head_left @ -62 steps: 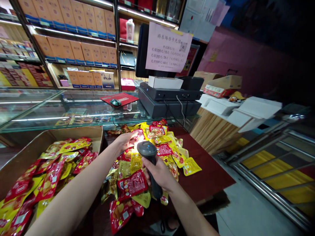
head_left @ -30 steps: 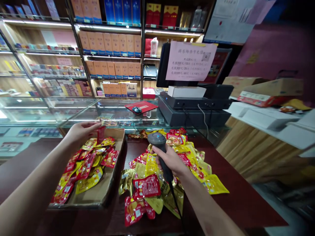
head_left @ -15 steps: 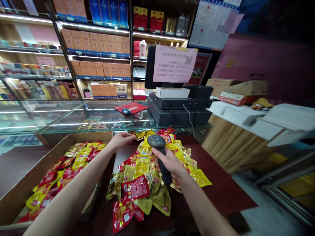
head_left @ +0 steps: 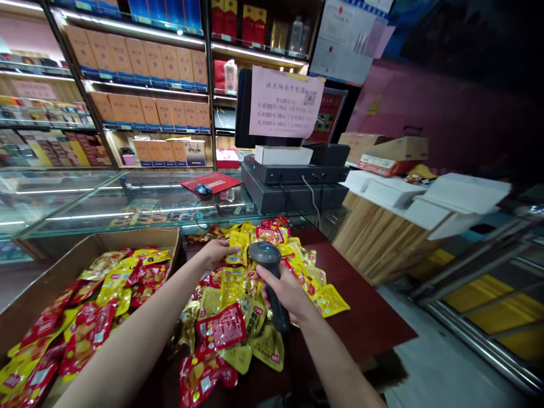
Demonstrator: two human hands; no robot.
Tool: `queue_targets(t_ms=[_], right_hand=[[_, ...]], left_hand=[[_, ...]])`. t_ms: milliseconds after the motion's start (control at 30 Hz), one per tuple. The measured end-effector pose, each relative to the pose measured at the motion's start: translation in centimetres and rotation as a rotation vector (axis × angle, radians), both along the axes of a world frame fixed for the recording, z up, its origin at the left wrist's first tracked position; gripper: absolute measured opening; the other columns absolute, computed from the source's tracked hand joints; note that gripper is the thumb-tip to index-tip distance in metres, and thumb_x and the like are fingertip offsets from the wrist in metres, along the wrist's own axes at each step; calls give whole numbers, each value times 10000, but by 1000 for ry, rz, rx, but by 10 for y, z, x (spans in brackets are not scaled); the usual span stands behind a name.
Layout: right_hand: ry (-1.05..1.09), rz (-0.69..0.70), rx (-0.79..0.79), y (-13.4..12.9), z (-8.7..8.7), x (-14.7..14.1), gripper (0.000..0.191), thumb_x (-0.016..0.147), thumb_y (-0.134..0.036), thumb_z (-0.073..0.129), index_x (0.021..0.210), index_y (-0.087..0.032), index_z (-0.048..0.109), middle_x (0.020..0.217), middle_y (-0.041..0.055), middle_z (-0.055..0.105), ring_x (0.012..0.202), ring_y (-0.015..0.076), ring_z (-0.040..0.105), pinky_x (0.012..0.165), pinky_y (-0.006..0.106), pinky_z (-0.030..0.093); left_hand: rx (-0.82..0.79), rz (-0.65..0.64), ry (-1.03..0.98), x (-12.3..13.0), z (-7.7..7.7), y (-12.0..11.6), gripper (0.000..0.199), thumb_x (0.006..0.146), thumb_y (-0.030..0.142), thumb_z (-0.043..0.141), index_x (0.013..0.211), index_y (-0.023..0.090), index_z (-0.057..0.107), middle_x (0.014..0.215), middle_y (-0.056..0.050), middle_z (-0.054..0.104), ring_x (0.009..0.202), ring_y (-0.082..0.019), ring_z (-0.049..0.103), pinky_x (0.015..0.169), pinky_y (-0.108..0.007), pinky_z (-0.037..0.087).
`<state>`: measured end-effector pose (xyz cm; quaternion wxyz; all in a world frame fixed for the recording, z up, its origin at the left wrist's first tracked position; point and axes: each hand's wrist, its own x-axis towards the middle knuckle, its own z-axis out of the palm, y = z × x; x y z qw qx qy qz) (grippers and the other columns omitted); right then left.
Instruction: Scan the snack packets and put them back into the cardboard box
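Note:
My right hand (head_left: 285,292) is wrapped round the handle of a dark barcode scanner (head_left: 264,253), held above a heap of snack packets. Between the fingertips of my left hand (head_left: 216,253) is a yellow snack packet (head_left: 238,247), pinched at its left edge, close to the scanner's head. Red, yellow and gold packets lie loosely on the dark red tabletop below, among them a red packet (head_left: 221,330) near the front and a yellow packet (head_left: 332,301) at the right. The scanner partly hides the middle of the heap.
To the left stands an open cardboard box (head_left: 176,241) with several packets inside. Behind the heap are a glass counter (head_left: 148,195), a mouse (head_left: 203,189) on a red mat (head_left: 225,182), and a black cash drawer (head_left: 293,196) under a monitor bearing a paper sign (head_left: 283,107).
My left hand has moved slightly nearer, and a yellow packet now stands upright in its fingers beside the scanner. The view has turned a little to the right.

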<state>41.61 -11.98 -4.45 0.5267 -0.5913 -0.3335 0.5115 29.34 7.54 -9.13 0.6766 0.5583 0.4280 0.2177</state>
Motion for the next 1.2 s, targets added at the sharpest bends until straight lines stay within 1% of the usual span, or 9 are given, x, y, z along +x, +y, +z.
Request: queue_targets(t_ms=[67,133,200,333,467,667,833,1000,1200], right_hand=[[23,8,10,0,-3,-7,335,783,-505,627,857,-192,535,476,-76,495,355,72,444,370,193,392],[36,27,15,0,-5,-14,332,786,-499,625,867,-194,524,473,-78,496,356,75,439,369,195,390],[33,39,15,1,-8,-22,330,786,-494,624,875,-195,515,478,-73,509,365,80,443,364,194,384],[9,46,-1,3,-15,-36,332,778,-487,631,882,-198,505,485,-74,515,360,83,439,361,200,378],[-21,59,-26,4,-21,-44,340,780,-499,622,873,-189,517,467,-78,509,341,82,450,372,202,378],[-48,43,-16,4,-20,-47,301,803,-458,604,885,-187,503,471,-86,509,331,72,447,379,195,380],[-41,52,-31,4,-18,-48,287,808,-457,598,865,-193,500,448,-87,490,340,77,437,370,194,387],[-50,48,-28,5,-17,-47,285,809,-447,603,893,-196,497,461,-86,504,333,77,441,365,194,385],[-63,52,-36,5,-21,-46,274,822,-449,590,878,-196,501,452,-86,498,335,75,440,368,190,388]], left_hand=[[-78,1,-94,-7,3,5,433,475,303,888,831,139,703,754,-49,705,619,-135,634,549,-221,493],[-108,36,-141,-11,3,9,450,485,292,888,869,150,702,796,-49,712,613,-118,629,545,-211,496],[-101,71,-144,-13,1,10,451,500,305,883,884,151,703,787,-47,708,573,-100,609,507,-197,478],[-47,78,-134,-12,-2,9,428,526,353,867,857,130,709,705,-33,679,481,-66,542,420,-168,409],[-19,97,-127,-12,1,6,439,514,371,868,842,124,712,679,-28,664,479,-66,538,418,-169,405],[-11,70,-145,-14,3,5,458,502,376,869,854,124,718,658,-22,647,472,-60,517,403,-160,372],[-16,78,-124,-13,6,3,450,508,354,870,866,125,721,644,-19,643,478,-64,519,417,-167,388],[-28,71,-131,-12,10,-1,458,501,347,874,867,120,717,644,-14,639,470,-57,510,410,-161,382],[-26,57,-138,-12,11,-3,454,500,344,875,854,110,715,614,-5,623,441,-46,475,397,-163,358]])
